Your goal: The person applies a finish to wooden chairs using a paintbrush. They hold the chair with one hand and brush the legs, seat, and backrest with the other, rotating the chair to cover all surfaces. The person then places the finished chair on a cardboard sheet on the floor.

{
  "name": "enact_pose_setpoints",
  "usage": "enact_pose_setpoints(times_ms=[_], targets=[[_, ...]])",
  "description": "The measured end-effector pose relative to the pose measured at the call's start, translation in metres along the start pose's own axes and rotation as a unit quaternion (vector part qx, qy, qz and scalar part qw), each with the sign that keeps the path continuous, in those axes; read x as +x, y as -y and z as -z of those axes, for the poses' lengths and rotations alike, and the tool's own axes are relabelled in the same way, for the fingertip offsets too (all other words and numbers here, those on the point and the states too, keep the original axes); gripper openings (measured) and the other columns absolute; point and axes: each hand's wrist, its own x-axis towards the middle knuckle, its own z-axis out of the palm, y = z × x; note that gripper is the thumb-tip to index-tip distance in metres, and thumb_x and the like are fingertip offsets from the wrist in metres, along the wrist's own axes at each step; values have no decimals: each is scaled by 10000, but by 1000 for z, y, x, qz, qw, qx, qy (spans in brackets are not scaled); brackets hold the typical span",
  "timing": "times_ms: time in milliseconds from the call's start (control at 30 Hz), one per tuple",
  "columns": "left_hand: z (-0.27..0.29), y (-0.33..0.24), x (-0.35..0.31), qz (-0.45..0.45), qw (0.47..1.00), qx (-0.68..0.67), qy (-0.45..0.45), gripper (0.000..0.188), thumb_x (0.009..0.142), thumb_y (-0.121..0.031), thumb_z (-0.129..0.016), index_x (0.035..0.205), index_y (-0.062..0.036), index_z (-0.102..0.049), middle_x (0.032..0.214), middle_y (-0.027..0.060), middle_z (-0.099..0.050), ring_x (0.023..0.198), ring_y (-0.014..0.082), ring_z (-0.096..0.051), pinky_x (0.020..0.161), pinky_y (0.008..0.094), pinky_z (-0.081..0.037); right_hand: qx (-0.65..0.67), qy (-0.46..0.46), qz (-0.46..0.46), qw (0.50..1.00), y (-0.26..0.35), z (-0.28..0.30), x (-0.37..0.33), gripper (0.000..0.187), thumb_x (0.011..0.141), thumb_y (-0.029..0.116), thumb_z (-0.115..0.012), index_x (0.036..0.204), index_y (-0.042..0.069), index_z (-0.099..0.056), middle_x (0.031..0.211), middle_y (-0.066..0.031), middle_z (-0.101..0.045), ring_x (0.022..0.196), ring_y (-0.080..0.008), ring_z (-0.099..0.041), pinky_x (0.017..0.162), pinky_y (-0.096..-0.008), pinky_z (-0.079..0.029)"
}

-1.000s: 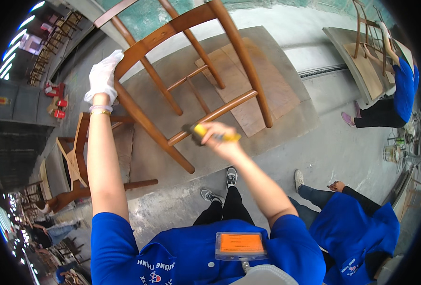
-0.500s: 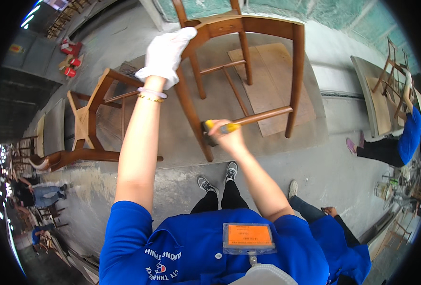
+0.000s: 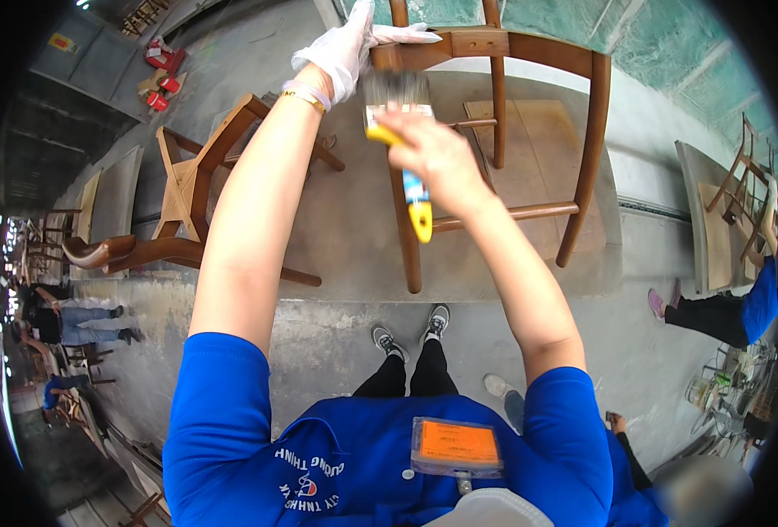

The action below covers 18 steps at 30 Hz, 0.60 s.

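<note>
From where I'm standing, a broad, flat, grey-brown table (image 3: 349,224) bears everything, its surface dull and unevenly toned. A thin tan rectangular sheet (image 3: 538,167) lies flat on its right part, a fine line running along it. A brown wooden chair frame with slim round legs (image 3: 589,158) is up on the table, the sheet showing between its legs. Toward the left end, a second brown wooden chair with pale crossed slats (image 3: 194,186) rests tipped over.

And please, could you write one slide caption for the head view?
A gloved left hand rests on a brown chair frame while the bare right hand holds a flat paintbrush.
</note>
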Motion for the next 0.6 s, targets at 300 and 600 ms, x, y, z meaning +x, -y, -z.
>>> enact_pose_setpoints(times_ms=[300, 600], targets=[[-14, -3, 20, -51, 988, 94, -115, 600, 1041, -573, -594, 1049, -24, -837, 1524, 177, -607, 1477, 324, -455, 1267, 413, -253, 44, 259, -39, 964, 79, -22, -86, 180, 853, 186, -697, 1001, 122, -778, 1383, -112, -703, 1278, -296, -685, 1038, -408, -596], [-6, 11, 20, -80, 986, 108, -94, 544, 1041, -513, -607, 1042, -13, -820, 1403, 174, -659, 1330, 316, -534, 1162, 404, -343, 1, 180, -87, 980, 88, -67, -153, 237, 875, 217, -706, 1075, 98, -753, 1535, -144, -585, 1398, -343, -589, 1132, -446, -528]])
